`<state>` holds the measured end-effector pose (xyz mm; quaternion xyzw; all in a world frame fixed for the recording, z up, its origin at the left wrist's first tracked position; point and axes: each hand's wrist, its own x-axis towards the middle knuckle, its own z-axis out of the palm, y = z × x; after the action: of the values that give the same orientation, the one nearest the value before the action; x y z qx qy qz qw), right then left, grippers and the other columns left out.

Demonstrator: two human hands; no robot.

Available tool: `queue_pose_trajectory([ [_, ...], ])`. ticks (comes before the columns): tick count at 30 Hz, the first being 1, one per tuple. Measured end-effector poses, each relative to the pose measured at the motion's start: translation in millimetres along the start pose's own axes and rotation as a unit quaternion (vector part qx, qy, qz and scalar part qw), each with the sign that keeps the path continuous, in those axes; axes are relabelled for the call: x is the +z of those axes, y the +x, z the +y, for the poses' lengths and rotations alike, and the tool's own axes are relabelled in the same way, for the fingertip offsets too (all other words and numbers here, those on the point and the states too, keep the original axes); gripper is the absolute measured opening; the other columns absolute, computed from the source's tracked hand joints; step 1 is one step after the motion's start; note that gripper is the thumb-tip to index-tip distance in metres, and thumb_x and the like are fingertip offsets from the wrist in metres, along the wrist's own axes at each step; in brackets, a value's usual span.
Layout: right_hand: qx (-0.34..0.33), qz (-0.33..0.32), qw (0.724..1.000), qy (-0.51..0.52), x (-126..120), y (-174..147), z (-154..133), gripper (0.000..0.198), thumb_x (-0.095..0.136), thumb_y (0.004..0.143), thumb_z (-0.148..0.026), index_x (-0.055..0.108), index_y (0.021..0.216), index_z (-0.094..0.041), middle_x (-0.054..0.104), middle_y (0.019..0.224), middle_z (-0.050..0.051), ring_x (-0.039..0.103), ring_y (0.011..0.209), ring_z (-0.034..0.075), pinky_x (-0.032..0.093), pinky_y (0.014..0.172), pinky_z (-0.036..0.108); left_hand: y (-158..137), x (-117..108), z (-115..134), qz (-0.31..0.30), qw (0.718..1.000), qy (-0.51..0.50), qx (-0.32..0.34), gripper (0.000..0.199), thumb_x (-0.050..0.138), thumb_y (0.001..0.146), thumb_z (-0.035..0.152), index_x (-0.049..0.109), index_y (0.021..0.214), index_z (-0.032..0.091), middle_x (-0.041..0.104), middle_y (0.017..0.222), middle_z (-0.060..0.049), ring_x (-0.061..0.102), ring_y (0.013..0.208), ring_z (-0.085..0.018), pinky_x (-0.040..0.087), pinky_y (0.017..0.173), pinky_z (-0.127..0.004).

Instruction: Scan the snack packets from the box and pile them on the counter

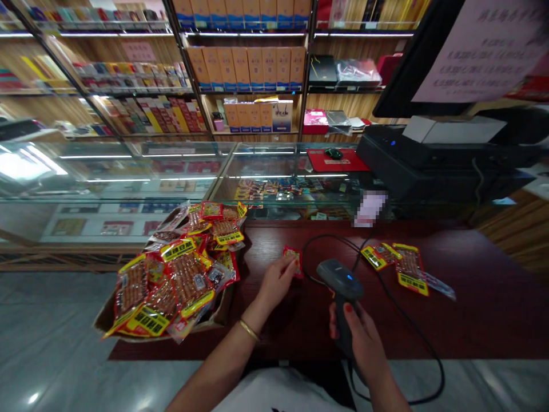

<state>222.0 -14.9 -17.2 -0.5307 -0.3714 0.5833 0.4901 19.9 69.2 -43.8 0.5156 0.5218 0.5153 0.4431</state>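
Note:
My right hand (358, 335) is wrapped round the handle of a dark barcode scanner (341, 280), which has a small blue light on top and a black cable. In the fingers of my left hand (277, 280) is a small red snack packet (293, 253), just left of the scanner's head; my fingers cover part of it. A cardboard box (223, 317) heaped with red and yellow snack packets (189, 274) stands to the left. Off to the right lie a few more snack packets (409, 266) on the dark red-brown counter (493, 320).
The scanner's cable (412, 320) loops over the counter. Behind it is a glass display case (266, 154) with a red mouse pad (343, 162) and mouse. A monitor (398, 74) rises at the right above a black machine (412, 157). Shelves of boxes (249, 68) line the back.

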Motion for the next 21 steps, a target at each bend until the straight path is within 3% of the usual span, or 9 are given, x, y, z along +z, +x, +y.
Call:
queue_pose_trajectory([
  [3, -0.006, -0.01, 1.0, -0.024, -1, 1, 5, 0.054, 0.07, 0.08, -0.073, 0.068, 0.077, -0.019, 0.063, 0.058, 0.0, 0.056, 0.05, 0.014, 0.047, 0.05, 0.026, 5, -4, -20, 0.074, 0.995, -0.064, -0.028, 0.031, 0.072, 0.08, 0.027, 0.078, 0.11, 0.021, 0.073, 0.126, -0.009, 0.062, 0.126, -0.028, 0.044, 0.113, -0.042],
  [5, -0.008, -0.028, 0.999, -0.039, -2, 2, 10, 0.053, 0.068, 0.083, -0.071, 0.067, 0.078, -0.019, 0.063, 0.061, 0.0, 0.057, 0.051, 0.014, 0.047, 0.051, 0.026, 8, -6, -29, 0.134, 0.983, -0.12, -0.033, 0.057, 0.078, 0.07, 0.016, 0.07, 0.126, 0.023, 0.065, 0.138, -0.009, 0.057, 0.132, -0.027, 0.047, 0.109, -0.037],
  [8, -0.007, -0.063, 0.997, -0.052, -1, 3, 17, 0.05, 0.063, 0.089, -0.068, 0.065, 0.079, -0.019, 0.063, 0.062, -0.001, 0.058, 0.052, 0.014, 0.047, 0.053, 0.025, 13, -8, -35, 0.144, 0.965, -0.203, -0.078, 0.082, 0.078, 0.067, 0.011, 0.053, 0.144, 0.025, 0.066, 0.135, -0.01, 0.067, 0.116, -0.022, 0.054, 0.095, -0.031],
  [10, -0.005, -0.076, 0.995, -0.057, 1, 2, 19, 0.049, 0.061, 0.091, -0.067, 0.063, 0.079, -0.02, 0.061, 0.062, -0.002, 0.058, 0.053, 0.013, 0.047, 0.054, 0.025, 16, -9, -36, 0.142, 0.957, -0.235, -0.092, 0.08, 0.077, 0.066, 0.012, 0.054, 0.142, 0.023, 0.071, 0.125, -0.01, 0.07, 0.104, -0.019, 0.055, 0.09, -0.03],
  [15, -0.005, -0.088, 0.994, -0.061, 6, 1, 21, 0.047, 0.061, 0.092, -0.066, 0.062, 0.08, -0.02, 0.062, 0.065, -0.002, 0.057, 0.054, 0.012, 0.046, 0.054, 0.024, 19, -14, -36, 0.15, 0.946, -0.269, -0.103, 0.039, 0.082, 0.07, 0.032, 0.071, 0.103, 0.015, 0.075, 0.099, -0.007, 0.069, 0.084, -0.017, 0.056, 0.082, -0.031],
  [21, -0.009, -0.093, 0.994, -0.065, 6, 1, 24, 0.046, 0.06, 0.093, -0.064, 0.062, 0.079, -0.02, 0.062, 0.063, -0.002, 0.057, 0.053, 0.013, 0.046, 0.054, 0.024, 20, -14, -35, 0.157, 0.935, -0.304, -0.096, 0.044, 0.084, 0.071, 0.04, 0.069, 0.105, 0.017, 0.074, 0.094, -0.003, 0.067, 0.077, -0.014, 0.057, 0.077, -0.028],
])
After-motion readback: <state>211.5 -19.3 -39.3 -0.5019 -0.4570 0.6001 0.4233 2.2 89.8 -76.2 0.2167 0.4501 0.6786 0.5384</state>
